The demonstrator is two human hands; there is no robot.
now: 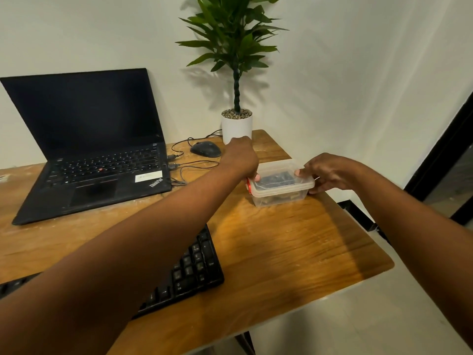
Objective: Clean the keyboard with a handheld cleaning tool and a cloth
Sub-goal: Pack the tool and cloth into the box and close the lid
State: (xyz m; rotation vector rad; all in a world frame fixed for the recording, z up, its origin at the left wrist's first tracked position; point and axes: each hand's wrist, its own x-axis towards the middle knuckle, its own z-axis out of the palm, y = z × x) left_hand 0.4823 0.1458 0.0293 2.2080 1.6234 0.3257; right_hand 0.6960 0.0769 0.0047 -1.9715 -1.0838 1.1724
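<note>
Keyboard (194,267) long axis runs L–R; both hands (240,160) grip box (280,184).

The left forearm covers most of the black keyboard (197,265), whose left end runs off the frame. What lies inside the lidded clear container (280,184) is too dim to name. The plant (235,39) is cropped at the top.

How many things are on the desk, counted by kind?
Laptop: 1
Keyboard: 1
Mouse: 1
Potted plant: 1
Clear plastic container: 1, held by the left hand and right hand
Total: 5
</note>
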